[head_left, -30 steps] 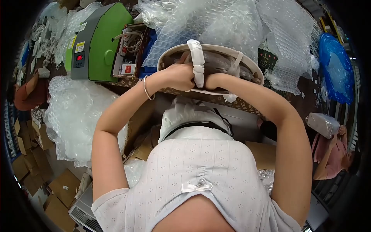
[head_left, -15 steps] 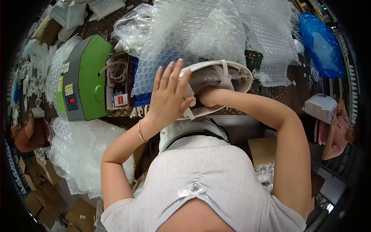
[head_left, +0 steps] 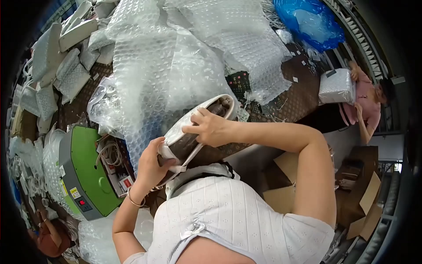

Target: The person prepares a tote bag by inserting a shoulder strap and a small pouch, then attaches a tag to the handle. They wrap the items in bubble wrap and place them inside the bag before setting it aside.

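By bubble wrap, fingers on white bag

From my remote seat I see a long table with a brown patterned top crossing the upper view, smooth grey floor below its right end, a pale slatted rack beyond, and a small bright patch of light at the right edge.

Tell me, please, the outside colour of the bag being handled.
The bag is white outside, best seen in the head view.
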Available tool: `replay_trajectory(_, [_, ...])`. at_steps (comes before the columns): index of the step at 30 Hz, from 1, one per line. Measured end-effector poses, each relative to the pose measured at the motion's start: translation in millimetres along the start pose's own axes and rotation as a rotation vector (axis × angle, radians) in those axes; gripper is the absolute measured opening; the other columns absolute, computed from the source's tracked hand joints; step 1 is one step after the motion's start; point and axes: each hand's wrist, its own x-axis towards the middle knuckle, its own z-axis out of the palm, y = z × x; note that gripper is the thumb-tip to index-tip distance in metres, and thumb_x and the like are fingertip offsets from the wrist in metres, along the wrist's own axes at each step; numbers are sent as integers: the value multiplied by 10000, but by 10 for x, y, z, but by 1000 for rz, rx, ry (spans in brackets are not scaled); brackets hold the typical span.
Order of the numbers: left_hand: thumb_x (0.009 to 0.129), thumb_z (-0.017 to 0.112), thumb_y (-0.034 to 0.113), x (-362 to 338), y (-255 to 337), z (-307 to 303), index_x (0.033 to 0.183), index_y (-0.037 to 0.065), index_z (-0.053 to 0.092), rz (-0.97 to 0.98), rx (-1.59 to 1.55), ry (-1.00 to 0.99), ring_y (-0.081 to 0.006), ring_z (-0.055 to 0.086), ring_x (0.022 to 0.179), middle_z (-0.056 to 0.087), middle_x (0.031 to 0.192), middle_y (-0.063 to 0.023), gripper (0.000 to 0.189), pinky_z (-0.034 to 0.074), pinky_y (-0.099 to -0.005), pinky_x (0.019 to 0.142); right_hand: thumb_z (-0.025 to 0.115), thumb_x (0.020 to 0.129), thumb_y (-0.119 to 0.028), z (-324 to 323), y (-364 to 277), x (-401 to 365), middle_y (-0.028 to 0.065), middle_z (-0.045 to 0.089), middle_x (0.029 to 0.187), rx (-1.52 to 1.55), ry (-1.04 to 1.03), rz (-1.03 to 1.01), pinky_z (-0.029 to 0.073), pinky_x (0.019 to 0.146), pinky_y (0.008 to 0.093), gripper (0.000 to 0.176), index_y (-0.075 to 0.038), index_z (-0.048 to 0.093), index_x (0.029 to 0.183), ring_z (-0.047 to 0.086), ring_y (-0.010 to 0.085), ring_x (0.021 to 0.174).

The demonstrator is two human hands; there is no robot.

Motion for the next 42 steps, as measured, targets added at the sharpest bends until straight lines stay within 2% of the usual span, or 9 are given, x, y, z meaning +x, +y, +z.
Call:
replay_trajectory(5, [732,703,61,407,95,-473,1262,39,430,73,-241,71,-245,576,1032,550,1185,-109,597,437,-341,872,641,597,-171,-483,68,-469,51,547,1014,25,27,154,391,738,402,111,-97,563,567,503,228,830])
replay_trajectory(12, [881,594,185,1681,-961,-834,1101,13,575,-215,-227,774,-160,596,915,629,1024,-97,280,456,-288,817,709,623,21,-1892,179,-1990,155,495,1162,20,333,1298,433,813,350,309,36,630,921,517,328,997])
replay_trajectory(16, [862,590,182,2330,-1999,-901,1031,-8,593,-363,-263,1010,-181,623,865,649,948,-113,254,486,-302,762,688,735,-81,-2104,905,-3118,185,439,1279,-244,15,1845,381,924,385,489,46,508,1172,460,369,1108])
replay_trajectory(18, [836,609,185,2544,-2325,-945,999,13,609,-474,-318,1070,-177,617,803,646,882,-85,237,483,-279,714,697,737,-422,-1905,1426,-3724,241,612,959,-662,-54,1520,478,705,427,508,46,654,929,606,344,801])
replay_trajectory(25, [828,579,473,2926,-3186,-1357,1119,58,568,-946,-917,1045,-150,564,773,601,853,-52,507,451,-340,692,654,778,-431,-1111,2508,-5217,245,625,896,-245,63,1870,484,689,415,537,79,637,943,588,356,779])
replay_trajectory(29, [841,510,565,3586,-3389,-1609,1288,68,452,-819,-897,1063,-219,509,1073,583,1090,-130,671,397,-431,888,634,802,-391,-1404,2978,-4001,227,630,926,-325,93,1791,484,716,389,488,65,629,973,600,324,814])
replay_trajectory(33, [670,636,679,4499,-3060,-1313,1421,50,244,-374,-907,515,-262,183,1372,360,1414,-158,1056,157,-463,1101,615,826,-351,-1688,3533,-1898,209,635,955,-178,342,1383,484,743,363,440,51,620,1003,611,292,848])
replay_trajectory(38, [746,562,652,4987,-2343,215,1455,185,179,-43,-217,-94,-392,321,1295,161,1479,-218,932,274,-442,1065,591,857,-301,-1350,4181,1506,187,641,992,57,473,779,484,776,331,383,34,610,1040,624,253,891])
replay_trajectory(42, [824,517,532,4914,-2244,224,1417,156,230,-8,-193,-115,-384,418,1210,360,1354,-231,758,351,-438,987,572,881,-262,-292,5157,3569,170,646,1022,-52,392,659,484,803,306,341,20,601,1070,636,221,926])
